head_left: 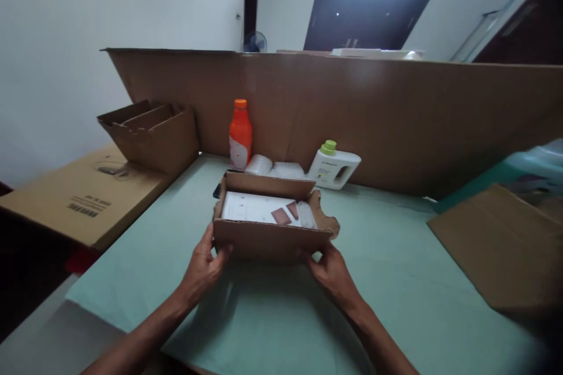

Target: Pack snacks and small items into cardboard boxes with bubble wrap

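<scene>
Between my hands is a small open cardboard box, its right end torn and ragged. My left hand grips its left end, thumb on the front wall. At the lower right corner my right hand holds it, with the thumb on the front and the other fingers partly hidden. Inside lies a white box with brown patches, and clear plastic wrap fills the right end. Just behind stand an orange bottle and a white jug with a green cap, with rolls of bubble wrap between them.
A tall cardboard panel closes off the back of the green-covered table. At left, a divided carton sits on a large flat box. Another cardboard piece and a teal item are at right.
</scene>
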Motion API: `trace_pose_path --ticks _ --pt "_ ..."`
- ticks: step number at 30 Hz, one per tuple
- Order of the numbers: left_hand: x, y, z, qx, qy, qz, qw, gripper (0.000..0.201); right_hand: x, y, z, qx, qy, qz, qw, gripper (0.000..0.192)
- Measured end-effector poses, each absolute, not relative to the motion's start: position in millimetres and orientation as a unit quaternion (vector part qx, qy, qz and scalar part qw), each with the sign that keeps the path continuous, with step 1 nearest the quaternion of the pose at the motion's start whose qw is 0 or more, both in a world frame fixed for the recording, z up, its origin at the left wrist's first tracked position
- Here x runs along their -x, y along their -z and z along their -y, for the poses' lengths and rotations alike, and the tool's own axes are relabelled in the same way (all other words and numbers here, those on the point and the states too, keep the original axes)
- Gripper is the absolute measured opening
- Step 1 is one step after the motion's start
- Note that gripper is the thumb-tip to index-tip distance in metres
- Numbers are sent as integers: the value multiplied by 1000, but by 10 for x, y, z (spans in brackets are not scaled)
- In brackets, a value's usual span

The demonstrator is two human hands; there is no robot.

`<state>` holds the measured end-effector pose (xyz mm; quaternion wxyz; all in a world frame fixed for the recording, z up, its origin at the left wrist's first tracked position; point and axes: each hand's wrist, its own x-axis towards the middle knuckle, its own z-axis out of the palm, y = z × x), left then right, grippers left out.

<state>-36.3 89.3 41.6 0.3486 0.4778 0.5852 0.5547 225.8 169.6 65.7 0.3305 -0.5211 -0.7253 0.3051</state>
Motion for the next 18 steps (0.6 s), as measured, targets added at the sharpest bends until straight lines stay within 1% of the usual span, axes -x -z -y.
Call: trace_pose_path --ticks 2,5,6,8,12,15,18 --pt "260 -327 -864 -490 -558 -567 357 65 -2382 -605 -1718 533 -305 722 320 36" --pt "240 -181 -741 -522 -544 -559 345 70 -2553 -537 -1687 524 -305 720 338 38" --pt "299 -141 -707 -534 -530 -566 338 75 -2584 -522 -1673 518 -307 720 345 39" --pt "501 -81 -701 -563 -495 -575 328 91 -2608 -494 -1661 512 -318 717 350 42" --pt "922 -16 -978 -654 -423 -535 328 125 -2622 -395 -1718 541 -341 694 331 48" --pt "995 14 -1295 -699 -399 -476 353 143 -2674 -268 -1796 548 -339 696 317 44" --pt "909 55 -1528 -717 -415 -416 375 154 -2751 -156 -1871 554 -321 710 295 37"
